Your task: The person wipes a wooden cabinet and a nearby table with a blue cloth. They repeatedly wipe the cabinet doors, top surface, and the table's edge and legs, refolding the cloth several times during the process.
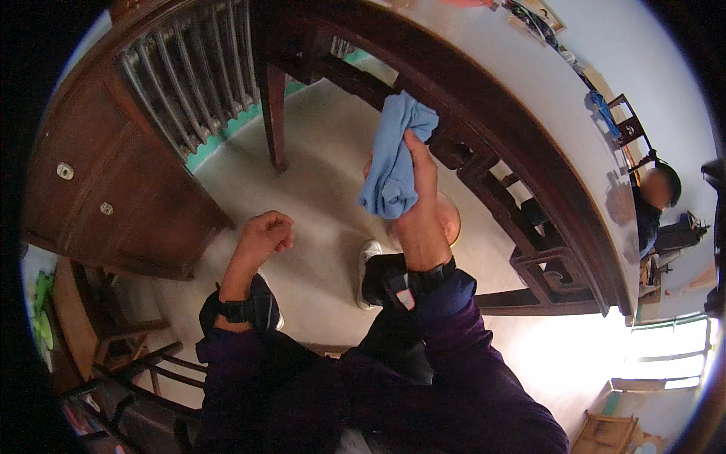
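Observation:
My right hand (422,176) grips a folded light-blue cloth (391,159), with the thumb along its right side. The cloth is bunched into a thick, long wad and is held up in front of the carved apron of a dark wooden table (482,164). Whether it touches the wood I cannot tell. My left hand (266,234) hangs over the tiled floor with its fingers curled in, and nothing shows in it. Behind my right wrist, partly hidden, is a round pinkish object (448,218) with a thin yellowish rim. Black straps circle both wrists.
A dark wooden cabinet (113,187) stands at left, beside a metal radiator (198,79). Dark wooden chair rails (153,363) are at lower left. A person (649,210) is at the far right, beyond the pale, glossy tabletop (567,108). Bright light enters by a window (672,346).

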Tool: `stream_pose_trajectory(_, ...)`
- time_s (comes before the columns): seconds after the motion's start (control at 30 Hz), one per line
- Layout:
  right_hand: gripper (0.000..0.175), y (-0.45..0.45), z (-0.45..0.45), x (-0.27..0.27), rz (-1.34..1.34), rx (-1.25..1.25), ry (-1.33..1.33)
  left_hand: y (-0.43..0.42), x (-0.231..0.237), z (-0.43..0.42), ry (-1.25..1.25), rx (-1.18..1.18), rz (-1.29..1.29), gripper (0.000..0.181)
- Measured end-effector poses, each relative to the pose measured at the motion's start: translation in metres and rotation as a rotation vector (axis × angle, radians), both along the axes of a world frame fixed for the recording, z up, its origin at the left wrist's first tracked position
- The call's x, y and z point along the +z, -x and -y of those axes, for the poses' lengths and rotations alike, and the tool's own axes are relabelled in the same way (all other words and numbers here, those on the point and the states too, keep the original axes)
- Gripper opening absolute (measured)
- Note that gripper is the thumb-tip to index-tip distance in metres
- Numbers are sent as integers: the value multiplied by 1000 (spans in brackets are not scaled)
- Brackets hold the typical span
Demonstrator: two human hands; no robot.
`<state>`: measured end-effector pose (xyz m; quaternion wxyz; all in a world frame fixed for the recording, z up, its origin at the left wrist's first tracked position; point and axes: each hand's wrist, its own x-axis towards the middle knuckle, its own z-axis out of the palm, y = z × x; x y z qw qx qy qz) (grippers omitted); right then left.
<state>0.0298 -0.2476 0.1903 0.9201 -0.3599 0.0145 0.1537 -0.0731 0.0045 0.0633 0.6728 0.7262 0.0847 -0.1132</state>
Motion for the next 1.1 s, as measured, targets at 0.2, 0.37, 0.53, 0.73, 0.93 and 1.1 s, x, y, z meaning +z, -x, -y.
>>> stream_pose_trajectory(0.2, 43, -24, -8, -7, 54, -21, 90, 0, -12, -10, 23, 36, 0, 18)
stream_pose_trajectory(0.37, 46, -19, -5, -17, 68, -103, -63, 7, -8, -12, -43, 15, 34, 16)
stream_pose_trajectory(0.53, 43, -36, -20, -26, 79, -7, -20, 7, -1, -9, -100, -6, 41, 17)
stream_pose_trajectory(0.73, 48, -50, -53, -39, 29, 154, 89, 10, -5, -10, -65, 15, 36, 18)
stream_pose_trajectory(0.93, 45, -67, -58, -27, 43, -17, -117, 8, -24, -16, -36, -32, 120, 16)
stream_pose_trajectory(1.1, 39, -80, -78, -24, 88, 96, -170, 9, -22, -12, -13, -17, 119, 15)
